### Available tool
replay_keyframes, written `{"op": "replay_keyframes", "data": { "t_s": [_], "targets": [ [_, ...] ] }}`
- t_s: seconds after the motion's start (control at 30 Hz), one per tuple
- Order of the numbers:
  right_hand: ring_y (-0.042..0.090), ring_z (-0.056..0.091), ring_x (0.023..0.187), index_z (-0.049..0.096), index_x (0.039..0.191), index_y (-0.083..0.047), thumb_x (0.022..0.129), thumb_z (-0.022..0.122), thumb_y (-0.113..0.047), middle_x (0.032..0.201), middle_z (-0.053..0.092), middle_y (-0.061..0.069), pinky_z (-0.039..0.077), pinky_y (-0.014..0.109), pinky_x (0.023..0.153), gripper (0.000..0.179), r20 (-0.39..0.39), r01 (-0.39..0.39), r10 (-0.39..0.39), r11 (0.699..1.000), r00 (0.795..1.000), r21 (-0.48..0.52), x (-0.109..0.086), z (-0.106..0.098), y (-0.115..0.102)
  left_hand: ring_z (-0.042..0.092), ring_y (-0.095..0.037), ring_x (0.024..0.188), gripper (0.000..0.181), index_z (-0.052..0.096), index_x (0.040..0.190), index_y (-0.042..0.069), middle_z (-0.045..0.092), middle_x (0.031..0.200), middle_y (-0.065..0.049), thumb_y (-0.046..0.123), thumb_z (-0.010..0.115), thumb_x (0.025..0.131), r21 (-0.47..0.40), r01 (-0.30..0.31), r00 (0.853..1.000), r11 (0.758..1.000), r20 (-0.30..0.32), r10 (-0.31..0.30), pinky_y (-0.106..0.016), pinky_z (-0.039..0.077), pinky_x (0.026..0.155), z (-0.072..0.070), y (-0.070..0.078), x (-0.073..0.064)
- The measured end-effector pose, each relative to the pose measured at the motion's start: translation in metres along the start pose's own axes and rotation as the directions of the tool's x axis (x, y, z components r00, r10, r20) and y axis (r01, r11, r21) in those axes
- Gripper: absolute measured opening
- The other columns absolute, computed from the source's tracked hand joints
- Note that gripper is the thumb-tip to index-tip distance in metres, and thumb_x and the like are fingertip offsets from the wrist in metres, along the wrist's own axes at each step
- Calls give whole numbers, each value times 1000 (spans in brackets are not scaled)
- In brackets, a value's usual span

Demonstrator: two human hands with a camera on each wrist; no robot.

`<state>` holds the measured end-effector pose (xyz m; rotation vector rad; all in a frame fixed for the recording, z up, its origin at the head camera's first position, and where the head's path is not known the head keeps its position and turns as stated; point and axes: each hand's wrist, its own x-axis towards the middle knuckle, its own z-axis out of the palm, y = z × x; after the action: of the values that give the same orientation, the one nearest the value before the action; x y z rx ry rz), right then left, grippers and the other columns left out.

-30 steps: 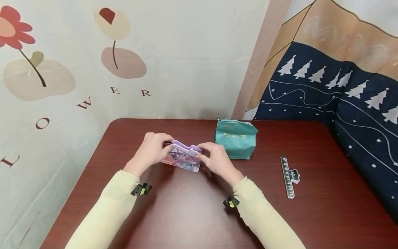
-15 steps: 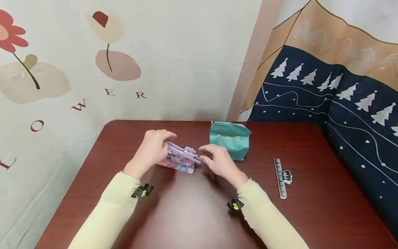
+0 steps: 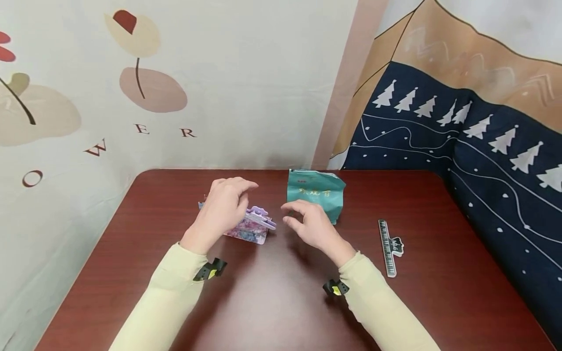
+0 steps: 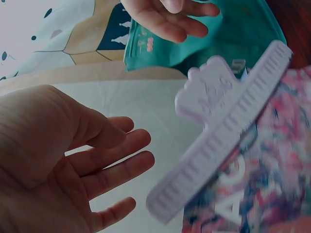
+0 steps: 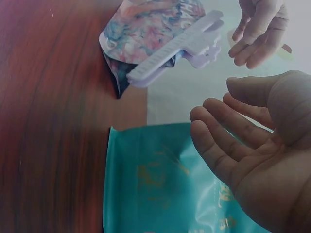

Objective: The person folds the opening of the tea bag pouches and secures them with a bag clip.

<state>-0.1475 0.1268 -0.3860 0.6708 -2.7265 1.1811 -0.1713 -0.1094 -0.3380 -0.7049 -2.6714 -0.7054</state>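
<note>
A patterned pink-and-blue pouch (image 3: 248,231) stands on the table, with a lilac clip (image 4: 221,136) fastened across its top edge. My left hand (image 3: 221,207) hovers over the pouch's left part in the head view and hides it there. In the left wrist view the fingers of that hand are apart from the clip, loosely bent around nothing. To the right of the pouch, in front of a green bag (image 3: 322,192), is my right hand (image 3: 312,225). Its fingers are relaxed and hold nothing, and the right wrist view shows it apart from the clip (image 5: 177,51).
A second clip, black and white with a piano-key pattern (image 3: 387,248), lies on the right part of the dark red table (image 3: 281,302). Behind the table hang a pale printed cloth (image 3: 246,87) and a navy cloth with white trees (image 3: 408,131).
One second ago both hands held the lilac clip at the pouch's top; they have let go. The right hand has drawn away rightward and the left has lifted. The head view has swung slightly right.
</note>
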Motion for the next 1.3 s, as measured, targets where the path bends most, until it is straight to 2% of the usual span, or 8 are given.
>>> {"op": "replay_keyframes", "data": {
  "t_s": [0.1, 0.33, 0.67, 0.93, 1.2, 1.27, 1.3],
  "targets": [
    [25, 69, 105, 74, 122, -6, 94, 75, -10, 120, 74, 9, 58, 43, 86, 28, -9, 4, -4, 1000, 1000, -1, -2, -5, 3, 69, -30, 112, 33, 75, 119, 4, 75, 116, -12, -2, 54, 94, -18, -12, 1000, 1000, -6, 11, -55, 44, 98, 1, 7, 4],
    [26, 70, 105, 74, 121, -3, 94, 75, -8, 117, 74, 10, 58, 45, 86, 27, -54, 11, -11, 1000, 998, 2, -11, -24, 13, 69, -32, 107, 28, 75, 120, 2, 74, 117, -14, 4, 63, 95, -70, -82, 996, 994, -47, 79, -54, 49, 99, 9, 26, 16],
    [26, 70, 96, 74, 120, -2, 94, 74, -4, 114, 74, 12, 60, 46, 84, 27, -105, -15, 12, 1000, 994, -25, -25, -49, 30, 67, -32, 109, 28, 74, 120, 0, 71, 119, -14, 3, 66, 93, -98, -121, 989, 988, -92, 112, -48, 52, 98, 22, 45, 33],
    [28, 71, 95, 74, 120, -1, 92, 75, -2, 112, 74, 13, 60, 45, 81, 28, -172, -21, 10, 998, 985, -65, -28, -63, 37, 61, -33, 124, 36, 70, 128, 1, 66, 133, -14, 4, 68, 92, -51, -132, 989, 990, -69, 128, -52, 47, 102, 33, 53, 41],
    [29, 69, 91, 74, 118, 1, 92, 74, 1, 108, 72, 15, 59, 44, 79, 26, -251, -38, 15, 996, 968, -84, -29, -77, 43, 59, -30, 129, 36, 70, 128, 1, 65, 136, -13, 4, 69, 92, -14, -179, 983, 984, -32, 178, -50, 42, 109, 38, 61, 50],
    [29, 70, 91, 74, 118, 1, 93, 72, 1, 109, 72, 16, 60, 40, 79, 25, -268, -45, 21, 996, 963, -83, -29, -81, 44, 59, -28, 129, 35, 70, 127, 1, 66, 135, -13, 4, 69, 92, -3, -194, 981, 981, -30, 194, -49, 42, 110, 40, 61, 51],
    [29, 71, 92, 73, 118, 1, 93, 72, 1, 110, 71, 16, 59, 35, 79, 25, -277, -45, 20, 996, 961, -81, -28, -83, 45, 60, -28, 128, 35, 71, 126, 1, 66, 134, -13, 4, 68, 92, 1, -200, 979, 980, -28, 200, -48, 41, 111, 40, 62, 52]
  ]
}}
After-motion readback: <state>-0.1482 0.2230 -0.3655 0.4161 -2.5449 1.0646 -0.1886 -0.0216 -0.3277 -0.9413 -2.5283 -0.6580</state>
